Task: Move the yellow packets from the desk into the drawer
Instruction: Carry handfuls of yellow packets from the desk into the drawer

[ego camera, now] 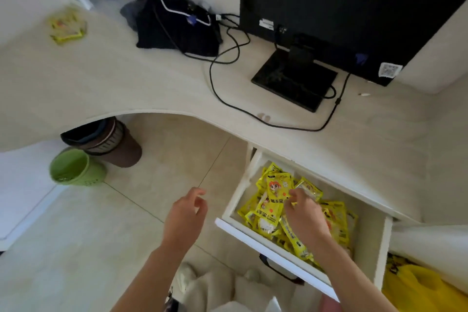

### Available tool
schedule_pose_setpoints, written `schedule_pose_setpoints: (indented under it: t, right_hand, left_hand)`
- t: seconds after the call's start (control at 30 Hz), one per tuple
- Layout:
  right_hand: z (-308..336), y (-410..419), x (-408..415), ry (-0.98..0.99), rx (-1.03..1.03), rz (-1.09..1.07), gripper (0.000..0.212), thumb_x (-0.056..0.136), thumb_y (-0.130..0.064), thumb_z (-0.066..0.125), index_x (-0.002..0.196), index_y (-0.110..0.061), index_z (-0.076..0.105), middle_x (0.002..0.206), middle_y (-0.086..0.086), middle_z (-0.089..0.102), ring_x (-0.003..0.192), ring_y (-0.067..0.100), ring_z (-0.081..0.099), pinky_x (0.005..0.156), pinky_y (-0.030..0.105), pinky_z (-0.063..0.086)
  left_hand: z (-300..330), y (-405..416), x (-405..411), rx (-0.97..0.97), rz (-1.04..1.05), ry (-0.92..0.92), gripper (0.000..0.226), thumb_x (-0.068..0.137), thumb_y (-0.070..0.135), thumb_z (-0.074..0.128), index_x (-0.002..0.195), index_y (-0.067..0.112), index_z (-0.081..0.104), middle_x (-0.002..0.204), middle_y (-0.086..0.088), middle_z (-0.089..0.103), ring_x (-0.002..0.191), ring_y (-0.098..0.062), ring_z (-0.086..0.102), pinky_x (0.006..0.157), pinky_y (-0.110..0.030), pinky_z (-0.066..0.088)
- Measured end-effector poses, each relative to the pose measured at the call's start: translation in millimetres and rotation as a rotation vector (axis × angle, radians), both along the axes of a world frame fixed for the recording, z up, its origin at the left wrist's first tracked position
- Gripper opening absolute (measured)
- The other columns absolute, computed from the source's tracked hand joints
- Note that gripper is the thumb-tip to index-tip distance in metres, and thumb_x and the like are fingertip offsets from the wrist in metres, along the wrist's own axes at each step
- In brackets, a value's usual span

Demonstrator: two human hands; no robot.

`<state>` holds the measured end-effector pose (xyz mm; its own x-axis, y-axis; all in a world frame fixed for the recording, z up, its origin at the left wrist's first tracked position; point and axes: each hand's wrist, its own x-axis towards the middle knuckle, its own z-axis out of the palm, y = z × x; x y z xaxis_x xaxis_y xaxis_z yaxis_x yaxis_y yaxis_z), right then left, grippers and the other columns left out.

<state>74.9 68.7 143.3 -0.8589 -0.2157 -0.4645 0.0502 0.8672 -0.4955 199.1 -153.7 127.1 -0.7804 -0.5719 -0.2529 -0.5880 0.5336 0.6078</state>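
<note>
Lower centre and lower right of the frame: two hands at an open drawer (229,211) below the desk (157,88). Left hand (186,213) in mid-air over the floor, just left of the drawer's side wall, fingers loosely curled, nothing held. Right hand (302,213) down inside the drawer, fingertips on or pinching a packet near the top of the pile; grip probably a light pinch, though blur and the back of the hand hide the contact. Drawer already well filled with yellow packets (274,204), lying crosswise and overlapping, some propped against the left wall.

Step in hand, as judged: settling a packet onto the pile. Best done by laying it flat toward the lower, right-hand part of the pile rather than on the raised left heap, then pressing lightly so that nothing stands above the drawer's rim and fouls the desk's underside on closing. Left hand free for the next reach.

Upper left of the frame, far across the desk: remaining small heap of yellow packets on the desk (67,26), well apart from the drawer, a long reach. Between, at upper centre: black bag (177,25), loose cables (228,76), monitor (349,7); cables to be kept clear of on the way.
</note>
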Motion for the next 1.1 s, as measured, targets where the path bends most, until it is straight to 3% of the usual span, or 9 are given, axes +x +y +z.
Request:
schedule_pose_setpoints:
  t: [0.2,0.37,0.7,0.8,1.1]
  right_hand:
    - [22,-101,34,0.056,-0.040,0.232,0.030,0.096,-0.022,0.047,0.125,-0.013,0.049,0.124,0.004,0.059,0.110,0.025,0.058,0.085,0.032,0.047]
    - [27,-190,78,0.123,-0.064,0.369,0.029,0.095,-0.024,0.049,0.122,-0.013,0.051,0.113,0.006,0.061,0.102,0.028,0.059,0.085,0.036,0.048]
    - [29,-339,146,0.067,-0.100,0.565,0.030,0.094,-0.024,0.047,0.123,-0.015,0.050,0.125,0.004,0.058,0.107,0.020,0.057,0.088,0.033,0.047]
    - [28,-372,153,0.082,-0.104,0.613,0.034,0.095,-0.026,0.046,0.128,-0.015,0.048,0.128,0.003,0.057,0.113,0.019,0.055,0.094,0.035,0.046]
    - [36,-475,121,0.160,-0.085,0.716,0.038,0.095,-0.026,0.045,0.131,-0.015,0.048,0.132,0.002,0.056,0.119,0.019,0.053,0.096,0.034,0.045]
  left_hand:
    - [22,-64,52,-0.117,0.068,0.036,0.022,0.095,0.026,0.051,0.116,0.027,0.056,0.094,0.006,0.066,0.083,-0.011,0.060,0.070,-0.026,0.049]
    - [32,-126,100,-0.150,0.147,0.026,0.024,0.096,0.030,0.048,0.119,0.027,0.055,0.099,0.009,0.065,0.093,-0.010,0.059,0.077,-0.025,0.048]
    - [35,-240,191,-0.200,0.269,-0.026,0.021,0.095,0.033,0.049,0.114,0.031,0.057,0.095,0.013,0.062,0.090,-0.008,0.059,0.075,-0.024,0.046]
    - [39,-280,205,-0.232,0.361,-0.031,0.019,0.095,0.031,0.051,0.112,0.028,0.059,0.093,0.012,0.062,0.087,-0.009,0.056,0.071,-0.024,0.043]
    - [44,-376,191,-0.275,0.433,-0.032,0.020,0.094,0.033,0.053,0.112,0.027,0.059,0.095,0.010,0.065,0.089,-0.011,0.059,0.077,-0.029,0.051]
